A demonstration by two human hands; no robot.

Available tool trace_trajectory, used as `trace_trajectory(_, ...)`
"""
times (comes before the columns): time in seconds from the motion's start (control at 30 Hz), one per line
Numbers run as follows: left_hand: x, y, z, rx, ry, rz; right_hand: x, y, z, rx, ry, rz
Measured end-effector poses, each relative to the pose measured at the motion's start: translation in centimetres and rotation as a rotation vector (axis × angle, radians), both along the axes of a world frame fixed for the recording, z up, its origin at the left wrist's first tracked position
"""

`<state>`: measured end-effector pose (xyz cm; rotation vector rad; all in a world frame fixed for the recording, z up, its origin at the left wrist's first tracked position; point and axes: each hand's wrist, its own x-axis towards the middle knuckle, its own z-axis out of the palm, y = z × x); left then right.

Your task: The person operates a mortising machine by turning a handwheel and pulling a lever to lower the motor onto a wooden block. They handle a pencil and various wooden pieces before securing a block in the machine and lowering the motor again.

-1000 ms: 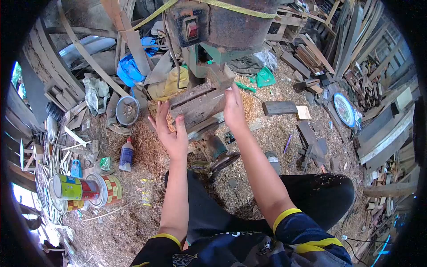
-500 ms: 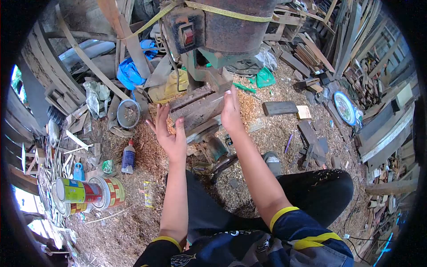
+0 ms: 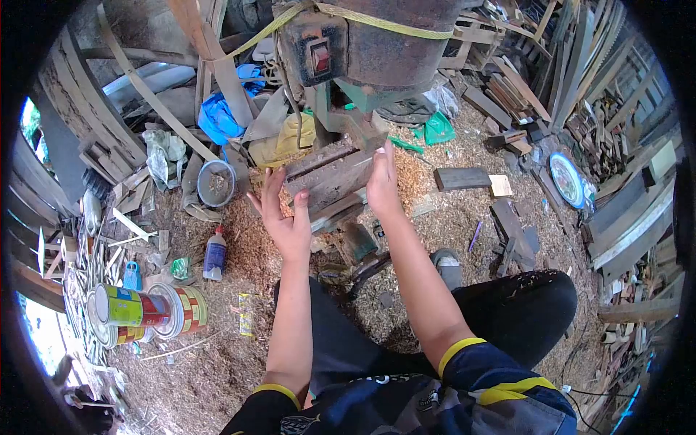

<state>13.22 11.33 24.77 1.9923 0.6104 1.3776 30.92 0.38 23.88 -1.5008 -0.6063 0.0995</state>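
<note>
Head view is showing the wooden block (image 3: 330, 177) under the machine head (image 3: 377, 43) at 12 o'clock, left hand (image 3: 286, 221) splayed loose at its 8 o'clock, right hand (image 3: 382, 185) pressing flat, unclenched; even palm pressure is advisable.

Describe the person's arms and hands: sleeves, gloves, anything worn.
The left hand and the right hand are bare: no gloves, and no watch or ring that I can make out. The forearms are uncovered. The left sleeve and right sleeve are short and dark navy, each ending in a yellow cuff band.
</note>
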Motion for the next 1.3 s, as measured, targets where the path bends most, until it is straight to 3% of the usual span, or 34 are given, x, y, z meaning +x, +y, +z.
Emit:
trace_trajectory(0.13,0.0,-0.5,-0.5,-0.042,-0.039,-0.012,0.0,-0.2,0.1,0.038,0.067,0.000)
trace_trajectory(0.33,0.1,0.0,-0.1,-0.027,-0.006,-0.006,0.5,-0.6,0.4,-0.151,0.002,0.059)
trace_trajectory(0.4,0.1,-0.4,-0.1,-0.046,-0.030,-0.014,-0.2,-0.3,0.5,0.103,0.114,0.072)
trace_trajectory(0.53,0.1,-0.4,-0.2,-0.056,-0.039,-0.022,-0.3,-0.6,0.8,0.082,0.167,0.065)
trace_trajectory(0.83,-1.6,0.2,1.1,-0.058,0.065,-0.054,0.6,-1.0,0.1,-0.181,0.071,-0.001)
trace_trajectory(0.93,-2.6,0.2,0.9,-0.122,0.082,-0.169,0.5,-1.5,0.1,-0.244,0.050,-0.013)
trace_trajectory(0.97,-2.8,-0.5,0.8,-0.185,-0.017,-0.205,0.3,-2.0,0.1,-0.206,0.055,0.005)
trace_trajectory(1.03,-3.7,-1.3,-0.1,-0.251,-0.118,-0.246,-0.5,-3.4,0.3,-0.131,0.065,0.037)
trace_trajectory(1.13,-5.2,-1.8,-3.7,-0.198,-0.007,-0.153,-1.5,-5.4,-0.7,-0.065,0.076,0.069)
trace_trajectory(1.3,-5.6,-4.0,-6.1,-0.306,-0.069,-0.067,-1.8,-7.3,-4.8,-0.070,0.129,-0.048)
